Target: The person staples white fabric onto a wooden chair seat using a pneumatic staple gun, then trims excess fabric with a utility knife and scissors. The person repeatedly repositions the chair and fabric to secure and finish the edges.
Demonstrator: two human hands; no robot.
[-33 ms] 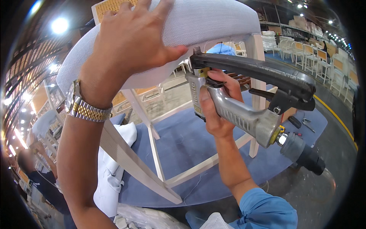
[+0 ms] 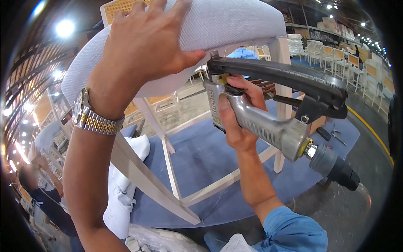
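A wooden chair (image 2: 145, 174) with pale, unpainted legs stands before me, its seat (image 2: 235, 23) covered in light grey woven fabric. My left hand (image 2: 145, 42) lies spread on that fabric, fingers apart and thumb along the lower edge. A metal-bodied pneumatic staple gun (image 2: 260, 117) is gripped in my right hand (image 2: 243, 113), the thumb and fingers wrapped round its body. The gun's nose is up at the seat's lower edge, close to my left thumb. Whether the nose touches the seat I cannot tell.
The chair's legs rest on a blue-grey padded table (image 2: 201, 159). White cloth (image 2: 121, 189) lies at its left. Small hand tools (image 2: 336, 135) lie at the right, by the gun's air hose (image 2: 364, 197). A person (image 2: 44, 197) works at far left. Rows of chairs (image 2: 327, 54) stand behind.
The staple gun's nose has shifted very slightly to the left along the seat's edge. My left hand stays in place on the fabric.
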